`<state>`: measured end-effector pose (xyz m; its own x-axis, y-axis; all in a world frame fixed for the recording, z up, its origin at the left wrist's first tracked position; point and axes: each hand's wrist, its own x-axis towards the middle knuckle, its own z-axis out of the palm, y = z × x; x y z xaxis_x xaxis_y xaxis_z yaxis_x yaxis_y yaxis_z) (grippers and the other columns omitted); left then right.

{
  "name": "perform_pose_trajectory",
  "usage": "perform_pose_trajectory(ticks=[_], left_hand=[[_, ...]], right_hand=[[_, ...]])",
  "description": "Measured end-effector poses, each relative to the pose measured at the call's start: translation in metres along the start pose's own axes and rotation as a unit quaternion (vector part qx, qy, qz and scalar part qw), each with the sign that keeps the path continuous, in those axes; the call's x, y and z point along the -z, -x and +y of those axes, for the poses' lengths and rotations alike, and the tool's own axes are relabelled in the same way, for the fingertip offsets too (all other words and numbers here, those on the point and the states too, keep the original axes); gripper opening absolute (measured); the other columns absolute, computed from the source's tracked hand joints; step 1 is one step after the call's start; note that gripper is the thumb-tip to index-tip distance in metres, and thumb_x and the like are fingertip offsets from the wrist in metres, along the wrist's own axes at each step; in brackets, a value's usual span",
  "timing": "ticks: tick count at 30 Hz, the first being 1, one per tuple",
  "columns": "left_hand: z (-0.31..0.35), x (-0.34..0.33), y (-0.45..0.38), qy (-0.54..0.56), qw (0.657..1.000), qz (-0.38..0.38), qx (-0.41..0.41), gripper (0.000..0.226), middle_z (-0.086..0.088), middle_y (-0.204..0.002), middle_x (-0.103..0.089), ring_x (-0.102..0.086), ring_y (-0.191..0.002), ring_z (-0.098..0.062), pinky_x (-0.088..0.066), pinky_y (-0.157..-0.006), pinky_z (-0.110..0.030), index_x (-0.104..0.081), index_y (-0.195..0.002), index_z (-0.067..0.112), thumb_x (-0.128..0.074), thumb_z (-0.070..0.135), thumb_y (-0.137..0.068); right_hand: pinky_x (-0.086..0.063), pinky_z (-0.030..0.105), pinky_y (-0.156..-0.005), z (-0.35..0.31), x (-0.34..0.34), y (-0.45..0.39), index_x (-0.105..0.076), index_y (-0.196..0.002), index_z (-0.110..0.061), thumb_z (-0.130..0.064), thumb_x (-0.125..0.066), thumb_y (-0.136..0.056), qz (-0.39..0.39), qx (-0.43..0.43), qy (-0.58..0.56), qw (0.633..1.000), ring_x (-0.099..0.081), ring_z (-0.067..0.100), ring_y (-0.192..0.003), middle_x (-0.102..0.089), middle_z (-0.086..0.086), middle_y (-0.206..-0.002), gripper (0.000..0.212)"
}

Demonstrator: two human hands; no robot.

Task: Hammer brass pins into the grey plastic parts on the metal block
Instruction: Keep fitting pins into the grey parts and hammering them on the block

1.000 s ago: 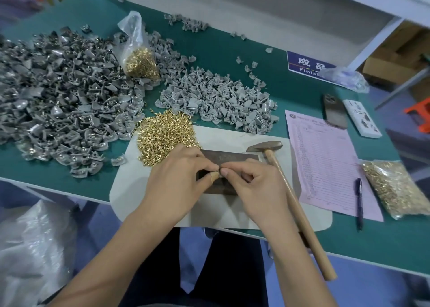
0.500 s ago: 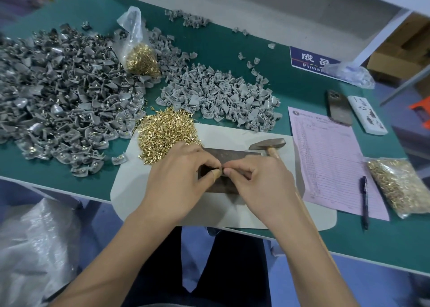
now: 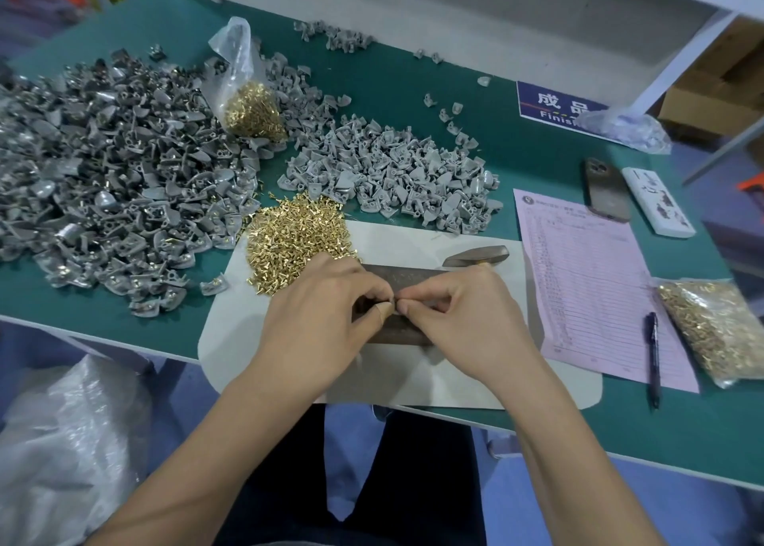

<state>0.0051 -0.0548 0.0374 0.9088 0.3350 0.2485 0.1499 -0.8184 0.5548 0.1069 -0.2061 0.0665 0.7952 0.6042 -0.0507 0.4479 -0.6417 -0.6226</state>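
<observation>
- Left hand point(image 3: 326, 318) and right hand point(image 3: 463, 322) meet fingertip to fingertip over the metal block point(image 3: 397, 285); both rest low on it.
- Left hand: fingers curled in, thumb and forefinger pinched together. Thumb tip carries a tan wrap. What sits in the pinch is too small to tell.
- Right hand: fingers curled, thumb and forefinger pinched shut just beside the left thumb. Contents also not discernible.
- Any grey part or pin on the block at the pinch is hidden by the fingers.
- Metal block: dark, flat, lying on a pale mat point(image 3: 413, 376) at the near table edge; mostly covered by the 2 hands.
- Hammer point(image 3: 475, 255): head lies on the mat just behind the right hand; handle hidden under that hand.
- Loose brass pins point(image 3: 293, 239): heap on the mat's far left corner, just beside the left hand.
- Grey plastic parts point(image 3: 397, 173): 1 pile behind the mat; a 2nd, larger pile point(image 3: 103, 173) spreads left, some pieces showing brass.
- Clear bag of pins point(image 3: 252, 107) stands between the 2 piles.
- Right of the mat: pink form point(image 3: 587, 281), pen point(image 3: 652, 355), another bag of pins point(image 3: 719, 330).
- Farther right: phone point(image 3: 605, 190), white device point(image 3: 657, 208), blue sign point(image 3: 554, 105).
- All on a green table point(image 3: 413, 86).
</observation>
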Motion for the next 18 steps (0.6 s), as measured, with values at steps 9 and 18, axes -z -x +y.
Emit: perform_pose_trajectory(ticks=[9,18], left_hand=[[0.004,0.003,0.000,0.001,1.000,-0.005,0.011,0.007,0.019,-0.089,-0.057,-0.043,-0.095,-0.007,-0.043,-0.065,-0.030,-0.068,-0.092,0.041,-0.066,0.047,-0.089],[0.003,0.005,-0.002,-0.014,1.000,-0.016,0.004,0.011,0.019,-0.091,-0.059,-0.042,-0.095,-0.005,-0.044,-0.068,-0.030,-0.069,-0.093,0.038,-0.065,0.048,-0.090]], right_hand=[[-0.034,0.009,-0.074,0.011,-0.010,0.011,-0.080,-0.095,-0.043,-0.039,-0.073,-0.090,0.037,0.006,0.022,0.999,-0.052,-0.001,-0.057,-0.050,-0.029,-0.051,0.009],[-0.041,0.036,-0.068,0.066,0.014,0.011,-0.062,-0.115,-0.028,-0.057,-0.061,-0.094,0.185,-0.149,0.165,0.957,-0.055,0.023,-0.099,-0.058,0.002,-0.110,0.036]])
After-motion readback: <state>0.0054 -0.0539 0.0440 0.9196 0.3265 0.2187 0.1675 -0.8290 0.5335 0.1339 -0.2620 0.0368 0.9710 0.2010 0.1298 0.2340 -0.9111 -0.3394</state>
